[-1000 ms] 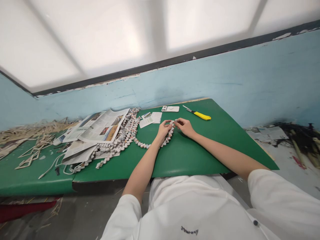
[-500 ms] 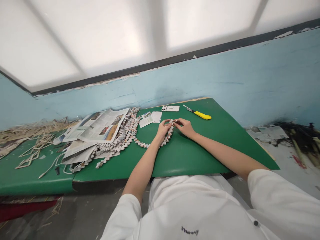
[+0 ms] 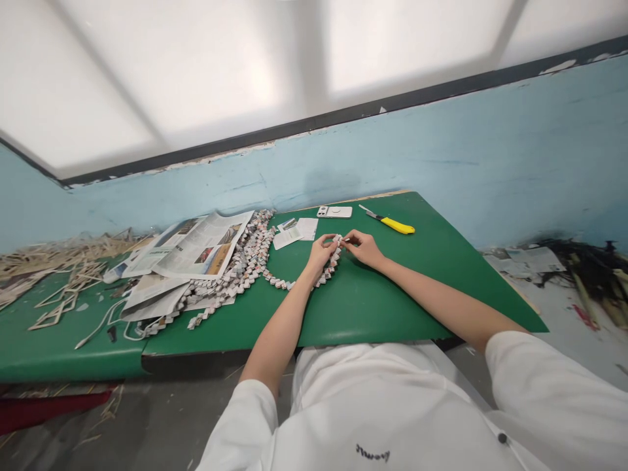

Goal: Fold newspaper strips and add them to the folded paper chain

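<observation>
A zigzag chain of folded newspaper (image 3: 280, 284) curves over the green table and up to my hands. My left hand (image 3: 321, 253) is closed on the chain near its end, thumb and fingers pinching it. Close beside it, my right hand (image 3: 362, 248) pinches a small pale paper strip (image 3: 346, 240) at the chain's tip. The strip's far end is hidden by the chain and fingers. Behind my left hand lie a few printed paper pieces (image 3: 307, 228). Beyond my right hand is a utility knife (image 3: 397, 226) with a yellow handle and its blade out.
A white phone (image 3: 335, 212) lies face down near the wall. To the left, newspaper sheets (image 3: 201, 245) cover a heap of folded chains (image 3: 245, 265), with a white cable (image 3: 101, 327) beside it. Thin wooden frames (image 3: 63, 304) lie farther left. The green table (image 3: 417, 294) ends at the right.
My right hand has shifted very slightly at the chain's tip, and the pale strip between its fingers shows more clearly. My left hand keeps its hold on the chain.
</observation>
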{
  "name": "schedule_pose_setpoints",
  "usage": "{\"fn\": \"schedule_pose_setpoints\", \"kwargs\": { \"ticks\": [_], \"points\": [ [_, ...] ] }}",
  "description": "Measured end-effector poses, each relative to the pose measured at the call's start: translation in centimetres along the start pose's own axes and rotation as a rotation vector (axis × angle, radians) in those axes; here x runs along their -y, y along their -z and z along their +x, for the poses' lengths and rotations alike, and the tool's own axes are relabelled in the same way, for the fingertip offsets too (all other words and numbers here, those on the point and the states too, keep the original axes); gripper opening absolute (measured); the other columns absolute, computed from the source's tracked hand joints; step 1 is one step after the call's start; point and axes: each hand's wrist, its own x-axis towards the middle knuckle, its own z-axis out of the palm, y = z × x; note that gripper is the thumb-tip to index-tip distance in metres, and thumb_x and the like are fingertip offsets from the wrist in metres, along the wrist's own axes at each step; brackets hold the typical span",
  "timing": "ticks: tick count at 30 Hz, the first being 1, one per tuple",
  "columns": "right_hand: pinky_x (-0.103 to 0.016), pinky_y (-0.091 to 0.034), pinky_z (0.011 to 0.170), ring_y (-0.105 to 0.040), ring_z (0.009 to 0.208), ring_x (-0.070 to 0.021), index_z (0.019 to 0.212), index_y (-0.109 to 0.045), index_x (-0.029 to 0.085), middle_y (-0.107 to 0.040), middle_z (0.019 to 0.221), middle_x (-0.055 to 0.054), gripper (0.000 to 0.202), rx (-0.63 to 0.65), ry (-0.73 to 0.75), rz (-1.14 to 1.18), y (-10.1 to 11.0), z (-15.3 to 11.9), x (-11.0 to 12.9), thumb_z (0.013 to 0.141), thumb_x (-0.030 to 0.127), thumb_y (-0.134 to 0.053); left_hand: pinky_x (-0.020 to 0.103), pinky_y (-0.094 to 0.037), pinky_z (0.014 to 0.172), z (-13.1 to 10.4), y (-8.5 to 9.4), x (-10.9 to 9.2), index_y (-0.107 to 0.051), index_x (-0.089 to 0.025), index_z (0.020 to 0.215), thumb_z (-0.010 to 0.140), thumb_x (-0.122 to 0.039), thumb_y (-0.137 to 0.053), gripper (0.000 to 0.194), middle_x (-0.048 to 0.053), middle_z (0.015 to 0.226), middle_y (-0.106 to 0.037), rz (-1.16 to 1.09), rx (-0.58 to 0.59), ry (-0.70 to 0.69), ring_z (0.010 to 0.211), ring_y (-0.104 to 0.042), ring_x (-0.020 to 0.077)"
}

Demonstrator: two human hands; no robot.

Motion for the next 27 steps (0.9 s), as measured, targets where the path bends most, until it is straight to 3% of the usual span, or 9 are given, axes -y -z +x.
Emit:
{"fn": "schedule_pose_setpoints", "kwargs": {
  "ticks": [5,11,27],
  "points": [
    [-0.039,-0.06,0.074,-0.071,0.069,-0.0223,0.1,-0.068,0.023,-0.075,0.083,-0.006,0.032,0.056,0.051,-0.102,0.3,-0.1,-0.1,0.095,0.054,-0.063,0.022,-0.045,0.059,0.2,0.2,-0.2,-0.068,-0.016,0.11,0.071,-0.043,-0.087,0.051,0.007,0.079,-0.075,0.018,-0.012,-0.004,0.063,-0.063,0.0121],
    [-0.038,-0.062,0.079,-0.075,0.081,-0.0238,0.119,-0.063,0.024,-0.076,0.099,-0.008,0.038,0.027,0.059,-0.145,0.2,-0.2,-0.2,0.097,0.055,-0.06,0.024,-0.046,0.061,-0.1,-0.1,-0.8,-0.068,-0.016,0.109,0.07,-0.042,-0.088,0.051,0.006,0.077,-0.074,-0.027,-0.038,0.02,0.063,-0.063,0.0132],
    [-0.038,-0.059,0.074,-0.07,0.072,-0.0223,0.096,-0.07,0.023,-0.075,0.085,-0.006,0.029,0.059,0.108,-0.167,0.5,0.0,-0.3,0.098,0.05,-0.059,0.023,-0.044,0.057,-0.3,-0.1,-1.0,-0.068,-0.016,0.111,0.071,-0.043,-0.088,0.052,0.006,0.076,-0.073,-0.026,-0.045,0.028,0.061,-0.062,0.0127]
  ]
}}
